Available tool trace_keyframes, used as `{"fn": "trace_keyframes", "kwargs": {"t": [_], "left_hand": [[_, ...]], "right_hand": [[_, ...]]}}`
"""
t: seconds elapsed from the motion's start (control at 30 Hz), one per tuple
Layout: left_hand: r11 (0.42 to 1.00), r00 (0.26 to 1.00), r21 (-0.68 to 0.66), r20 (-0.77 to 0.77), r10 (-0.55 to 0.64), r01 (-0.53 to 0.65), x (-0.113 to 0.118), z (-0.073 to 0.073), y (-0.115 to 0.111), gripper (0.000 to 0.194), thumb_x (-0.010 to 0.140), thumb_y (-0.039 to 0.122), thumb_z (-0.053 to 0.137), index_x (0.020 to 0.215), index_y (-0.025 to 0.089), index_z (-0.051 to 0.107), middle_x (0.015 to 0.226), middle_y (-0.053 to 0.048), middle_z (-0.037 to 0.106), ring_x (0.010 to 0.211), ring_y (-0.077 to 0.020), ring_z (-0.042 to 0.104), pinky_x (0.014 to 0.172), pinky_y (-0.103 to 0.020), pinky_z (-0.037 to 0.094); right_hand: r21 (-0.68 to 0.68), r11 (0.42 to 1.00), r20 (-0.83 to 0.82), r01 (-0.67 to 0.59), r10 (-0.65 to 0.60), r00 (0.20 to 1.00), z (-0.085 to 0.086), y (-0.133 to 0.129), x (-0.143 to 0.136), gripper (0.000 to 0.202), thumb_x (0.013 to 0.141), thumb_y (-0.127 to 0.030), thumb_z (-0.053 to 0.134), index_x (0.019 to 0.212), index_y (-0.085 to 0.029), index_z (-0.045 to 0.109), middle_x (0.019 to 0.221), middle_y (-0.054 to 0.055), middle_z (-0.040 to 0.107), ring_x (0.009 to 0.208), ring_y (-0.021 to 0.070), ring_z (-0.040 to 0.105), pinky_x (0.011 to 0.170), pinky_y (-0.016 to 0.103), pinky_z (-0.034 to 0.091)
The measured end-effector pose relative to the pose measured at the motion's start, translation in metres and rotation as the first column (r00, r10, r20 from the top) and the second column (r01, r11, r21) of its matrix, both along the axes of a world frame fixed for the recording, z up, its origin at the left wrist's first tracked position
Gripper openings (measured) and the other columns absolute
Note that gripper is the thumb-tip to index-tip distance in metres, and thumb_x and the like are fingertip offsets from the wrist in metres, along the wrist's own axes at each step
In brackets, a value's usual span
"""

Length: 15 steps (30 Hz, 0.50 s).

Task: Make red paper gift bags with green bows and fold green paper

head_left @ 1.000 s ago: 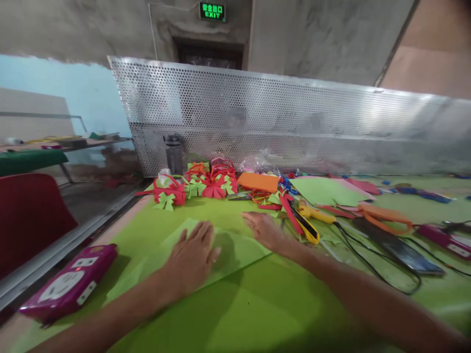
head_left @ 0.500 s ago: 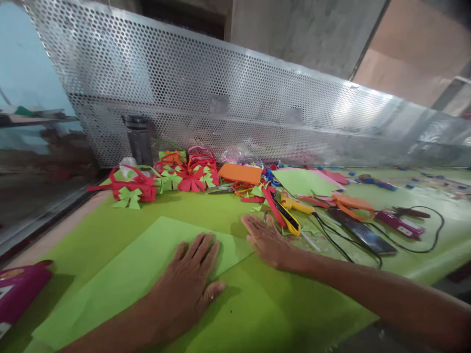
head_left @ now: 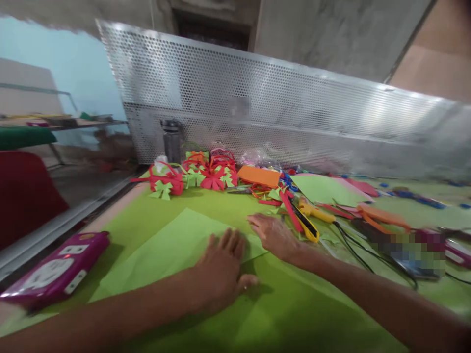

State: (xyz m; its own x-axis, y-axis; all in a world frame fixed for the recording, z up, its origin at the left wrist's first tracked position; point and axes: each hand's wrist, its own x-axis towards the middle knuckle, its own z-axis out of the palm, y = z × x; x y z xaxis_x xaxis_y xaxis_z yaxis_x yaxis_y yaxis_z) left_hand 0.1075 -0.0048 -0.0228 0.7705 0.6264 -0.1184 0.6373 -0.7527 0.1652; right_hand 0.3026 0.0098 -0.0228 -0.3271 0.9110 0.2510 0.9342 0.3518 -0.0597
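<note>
A light green paper sheet (head_left: 165, 250) lies on the green-covered table (head_left: 154, 323). My left hand (head_left: 222, 269) rests flat on the sheet's right part, fingers spread and thumb out to the side. Beside the sheet's right corner is my right hand (head_left: 274, 235), slightly blurred, palm down with its fingers stretched toward the sheet; it holds nothing visible. A yellow-and-black cutter (head_left: 308, 226) and a red strip (head_left: 290, 211) lie just beyond my right hand.
Red paper baskets (head_left: 167, 182) with green bows stand at the back near a dark bottle (head_left: 171, 142). An orange piece (head_left: 258, 175), a yellow glue gun (head_left: 316, 212) and black cables lie rightward. A magenta box (head_left: 61, 269) sits left. Behind rises a perforated metal panel (head_left: 221, 93).
The view has swung left, so the table's contents appear further right and more of the magenta box shows. Both hands remain on or beside the sheet, in much the same pose.
</note>
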Motion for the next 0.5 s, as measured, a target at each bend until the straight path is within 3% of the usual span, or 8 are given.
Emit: {"fn": "trace_keyframes", "kwargs": {"t": [0.1,0.2,0.37,0.5], "left_hand": [[0.997,0.996,-0.022,0.051,-0.078,0.079,0.01,0.004,-0.007,0.086,0.088,0.067,0.021,0.147,0.005,0.008,0.151,-0.023,0.006,0.139,-0.0367,0.003,0.109,-0.062,0.01],[0.99,0.983,-0.016,0.124,-0.135,0.138,0.0,0.0,-0.01,0.083,0.09,0.064,0.019,0.146,0.004,0.008,0.151,-0.023,0.008,0.14,-0.0346,0.004,0.11,-0.06,0.012],[0.997,0.994,-0.022,0.08,-0.074,0.076,-0.056,-0.005,-0.02,0.083,0.09,0.064,0.02,0.147,0.005,0.01,0.152,-0.021,0.007,0.141,-0.0316,0.005,0.112,-0.055,0.013],[0.99,0.994,0.141,0.103,0.018,-0.033,-0.11,-0.017,-0.038,0.086,0.087,0.065,0.034,0.147,0.018,-0.006,0.152,-0.015,0.012,0.14,-0.0304,0.016,0.113,-0.051,0.017]], "right_hand": [[0.032,0.998,-0.011,-0.045,0.045,0.999,-0.012,0.008,-0.015,0.039,0.087,-0.008,0.036,0.121,-0.012,0.055,0.107,0.011,0.066,0.098,0.0198,0.06,0.086,0.031,0.046],[0.042,0.993,0.002,-0.107,0.107,0.994,-0.026,0.013,-0.015,0.043,0.084,-0.004,0.037,0.123,-0.011,0.053,0.112,0.012,0.063,0.105,0.0227,0.055,0.092,0.036,0.042],[0.052,0.991,0.006,-0.124,0.124,0.992,-0.033,0.015,-0.008,0.041,0.087,-0.004,0.032,0.123,-0.01,0.052,0.116,0.014,0.06,0.107,0.0245,0.052,0.094,0.041,0.039],[0.071,0.99,0.018,-0.125,0.124,0.992,-0.034,0.015,-0.006,0.04,0.088,-0.006,0.032,0.122,-0.012,0.053,0.117,0.014,0.06,0.107,0.025,0.053,0.092,0.042,0.039]]}}
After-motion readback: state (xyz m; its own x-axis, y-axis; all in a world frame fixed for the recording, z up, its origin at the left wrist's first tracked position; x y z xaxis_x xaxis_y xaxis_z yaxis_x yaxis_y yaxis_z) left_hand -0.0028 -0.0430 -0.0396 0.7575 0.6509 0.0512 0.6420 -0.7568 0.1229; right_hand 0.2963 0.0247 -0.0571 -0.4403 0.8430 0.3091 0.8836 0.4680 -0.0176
